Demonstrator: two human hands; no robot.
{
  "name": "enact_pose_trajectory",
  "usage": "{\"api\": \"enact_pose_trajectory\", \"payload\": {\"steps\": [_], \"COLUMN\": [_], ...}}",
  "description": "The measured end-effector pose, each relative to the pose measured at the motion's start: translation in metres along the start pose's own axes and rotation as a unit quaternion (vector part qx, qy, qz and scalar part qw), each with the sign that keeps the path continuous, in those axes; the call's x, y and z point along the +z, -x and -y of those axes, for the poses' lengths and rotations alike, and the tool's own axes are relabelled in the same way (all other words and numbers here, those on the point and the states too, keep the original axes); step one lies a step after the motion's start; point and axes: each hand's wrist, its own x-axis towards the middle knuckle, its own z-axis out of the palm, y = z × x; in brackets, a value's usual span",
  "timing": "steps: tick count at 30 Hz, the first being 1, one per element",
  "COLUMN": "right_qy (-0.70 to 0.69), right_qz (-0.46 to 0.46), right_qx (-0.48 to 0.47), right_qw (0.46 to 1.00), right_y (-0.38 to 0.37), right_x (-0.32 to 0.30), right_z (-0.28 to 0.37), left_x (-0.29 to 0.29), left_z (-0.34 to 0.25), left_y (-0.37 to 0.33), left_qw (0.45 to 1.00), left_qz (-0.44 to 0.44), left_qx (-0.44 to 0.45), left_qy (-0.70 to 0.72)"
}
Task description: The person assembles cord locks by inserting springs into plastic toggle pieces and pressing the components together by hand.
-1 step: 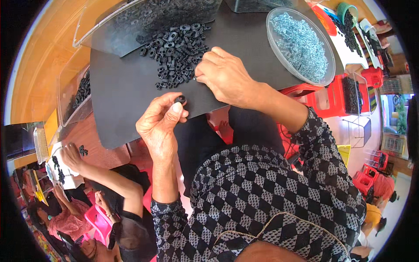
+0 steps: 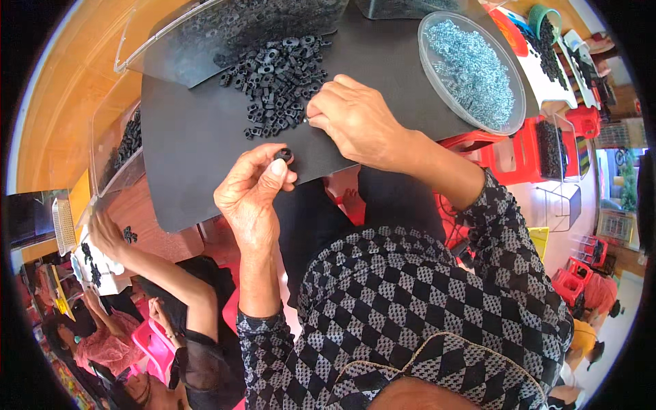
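A co-worker's bare hand point(image 2: 105, 234) is shifted slightly upward. Over the dark grey tabletop point(image 2: 188, 154), a small black rounded part point(image 2: 285, 155) is clamped by fingers of the left hand point(image 2: 249, 188), a tiny silvery piece point(image 2: 305, 120) by those of the right hand point(image 2: 355, 117).

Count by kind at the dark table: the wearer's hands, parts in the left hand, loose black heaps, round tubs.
Hands, left hand and right hand: 2
Black part in the left hand: 1
Heap of black parts: 1
Round clear tub: 1
Total: 5
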Motion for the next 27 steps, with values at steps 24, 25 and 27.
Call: {"api": "enact_pose_trajectory", "payload": {"steps": [24, 25, 27], "right_qy": [0.080, 0.082, 0.107], "right_qz": [-0.120, -0.121, -0.101], "right_qx": [-0.165, -0.166, -0.166], "right_qw": [0.976, 0.975, 0.975], "right_y": [0.012, 0.014, 0.019], "right_x": [-0.014, -0.014, -0.013], "right_z": [0.052, 0.054, 0.057], "left_x": [0.028, 0.027, 0.029], "left_z": [0.012, 0.013, 0.015], "left_y": [0.009, 0.008, 0.007], "left_qw": [0.996, 0.995, 0.993], "left_qz": [-0.018, -0.019, -0.014], "left_qx": [0.059, 0.053, 0.038], "left_qy": [0.068, 0.077, 0.112]}}
